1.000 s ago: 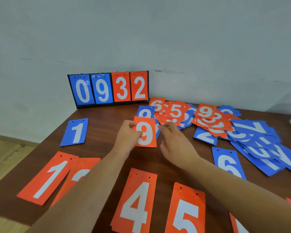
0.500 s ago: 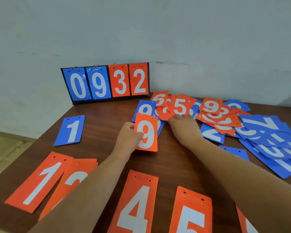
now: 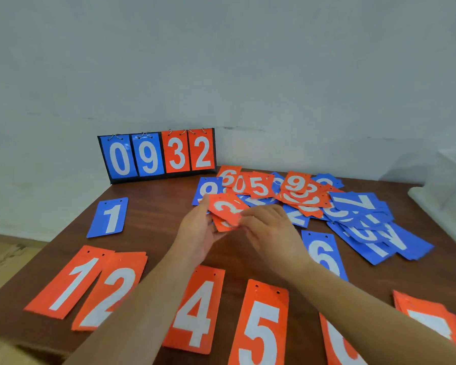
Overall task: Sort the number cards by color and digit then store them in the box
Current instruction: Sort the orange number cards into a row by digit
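Orange 3 card (image 3: 228, 208) tilted, top toward far-left, between both hands (image 3: 237, 227).

One head-worn wide-angle view looks forward and down from above the near edge of the bench (image 3: 153, 206), close over the hands (image 3: 237, 227), facing the wall (image 3: 248, 61) behind.

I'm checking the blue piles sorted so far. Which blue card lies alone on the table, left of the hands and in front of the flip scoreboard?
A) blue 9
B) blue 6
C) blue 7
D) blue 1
D: the blue 1 card lies flat by itself on the table, left of the left hand and in front of the scoreboard.
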{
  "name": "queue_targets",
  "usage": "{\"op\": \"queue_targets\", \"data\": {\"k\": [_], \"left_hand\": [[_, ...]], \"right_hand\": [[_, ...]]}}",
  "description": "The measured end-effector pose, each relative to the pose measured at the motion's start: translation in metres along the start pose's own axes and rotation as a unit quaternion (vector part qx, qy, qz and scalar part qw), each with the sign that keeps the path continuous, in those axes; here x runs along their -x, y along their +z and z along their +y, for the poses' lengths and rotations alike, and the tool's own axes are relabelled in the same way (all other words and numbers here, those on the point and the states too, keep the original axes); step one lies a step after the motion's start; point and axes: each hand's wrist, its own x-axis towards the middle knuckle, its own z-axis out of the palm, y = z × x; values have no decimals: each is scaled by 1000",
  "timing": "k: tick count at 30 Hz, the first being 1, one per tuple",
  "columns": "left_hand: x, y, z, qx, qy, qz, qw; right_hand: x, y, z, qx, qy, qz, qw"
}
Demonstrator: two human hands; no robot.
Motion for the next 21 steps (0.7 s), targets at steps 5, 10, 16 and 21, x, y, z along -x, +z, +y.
{"op": "queue_targets", "data": {"k": [5, 10, 16, 21], "left_hand": [[41, -3, -27, -149, 77, -6, 986], [74, -1, -36, -189, 117, -38, 974], [101, 22, -58, -252, 109, -75, 959], [112, 51, -83, -259, 75, -119, 956]], "right_hand": [[38, -37, -28, -96, 42, -112, 988], [44, -72, -48, -193, 336, -26, 921], [59, -106, -33, -381, 550, -36, 742], [91, -143, -15, -359, 608, -17, 708]]}}
